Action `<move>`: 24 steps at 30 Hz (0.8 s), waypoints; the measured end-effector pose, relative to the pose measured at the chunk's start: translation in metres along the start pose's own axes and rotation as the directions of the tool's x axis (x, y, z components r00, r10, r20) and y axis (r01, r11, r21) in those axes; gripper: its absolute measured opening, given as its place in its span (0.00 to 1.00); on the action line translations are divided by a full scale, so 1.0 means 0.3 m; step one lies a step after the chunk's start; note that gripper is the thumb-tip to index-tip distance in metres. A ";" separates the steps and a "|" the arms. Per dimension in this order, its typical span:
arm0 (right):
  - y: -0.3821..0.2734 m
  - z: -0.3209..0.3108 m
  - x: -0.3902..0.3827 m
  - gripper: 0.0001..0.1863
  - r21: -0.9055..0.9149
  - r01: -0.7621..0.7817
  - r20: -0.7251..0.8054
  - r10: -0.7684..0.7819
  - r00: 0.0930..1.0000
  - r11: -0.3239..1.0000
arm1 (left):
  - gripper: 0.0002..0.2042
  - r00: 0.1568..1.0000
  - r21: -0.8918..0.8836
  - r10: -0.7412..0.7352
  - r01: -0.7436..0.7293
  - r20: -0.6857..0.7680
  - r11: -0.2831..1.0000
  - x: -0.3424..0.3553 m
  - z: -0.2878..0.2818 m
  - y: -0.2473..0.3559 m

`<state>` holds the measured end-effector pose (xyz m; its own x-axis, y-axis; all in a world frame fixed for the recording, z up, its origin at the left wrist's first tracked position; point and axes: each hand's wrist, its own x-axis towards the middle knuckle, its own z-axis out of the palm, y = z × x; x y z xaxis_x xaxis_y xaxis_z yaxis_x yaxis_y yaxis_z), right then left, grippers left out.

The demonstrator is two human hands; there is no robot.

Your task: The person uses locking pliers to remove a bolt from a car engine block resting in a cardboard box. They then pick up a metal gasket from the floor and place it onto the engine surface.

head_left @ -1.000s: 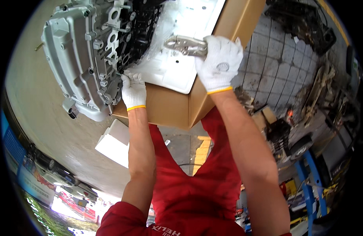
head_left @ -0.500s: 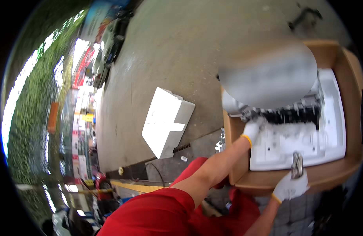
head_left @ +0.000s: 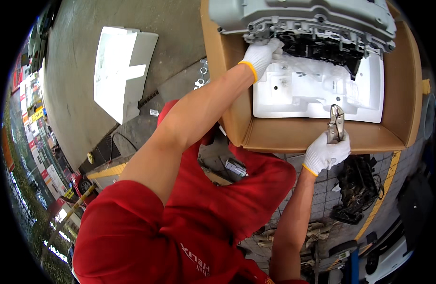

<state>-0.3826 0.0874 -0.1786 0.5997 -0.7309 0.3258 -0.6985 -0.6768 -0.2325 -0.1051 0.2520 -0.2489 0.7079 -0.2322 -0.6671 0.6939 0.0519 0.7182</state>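
Above the right hand, locking pliers upright within its fingers.

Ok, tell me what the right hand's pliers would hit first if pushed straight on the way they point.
The right hand holds locking pliers with the tips pointing up into the cardboard box. Going straight on, they would probably meet the white foam insert first, then the metal engine part beyond; depth is unclear.

The left hand, in a white glove with a yellow cuff, sits at upper centre of the frame, fingers curled, its bare forearm stretched up from the red-sleeved shoulder at lower left. The gloved right hand is at centre right, fist closed, forearm rising from the bottom edge.
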 end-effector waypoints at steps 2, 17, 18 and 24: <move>0.000 -0.013 0.011 0.22 -0.027 0.039 0.007 -0.039 0.999 0.999 | 0.18 0.998 -0.050 -0.043 0.046 0.051 0.998 -0.020 0.014 0.014; -0.093 -0.083 0.104 0.23 -0.173 0.334 0.414 -0.240 0.878 0.927 | 0.08 0.988 -0.216 -0.100 0.124 0.117 0.969 0.011 0.037 0.001; -0.087 -0.082 0.097 0.23 -0.177 0.348 0.446 -0.240 0.862 0.921 | 0.10 0.976 -0.257 -0.138 0.178 0.167 0.950 0.022 0.033 0.009; -0.045 -0.047 0.072 0.25 -0.151 0.296 0.405 -0.215 0.889 0.943 | 0.13 0.972 -0.163 -0.182 0.206 0.148 0.965 0.094 0.031 0.001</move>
<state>-0.3657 0.0819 -0.1556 0.8410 -0.5401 -0.0311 -0.5399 -0.8416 0.0153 -0.0862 0.2364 -0.2657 0.5421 -0.3787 -0.7501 0.8367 0.1608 0.5235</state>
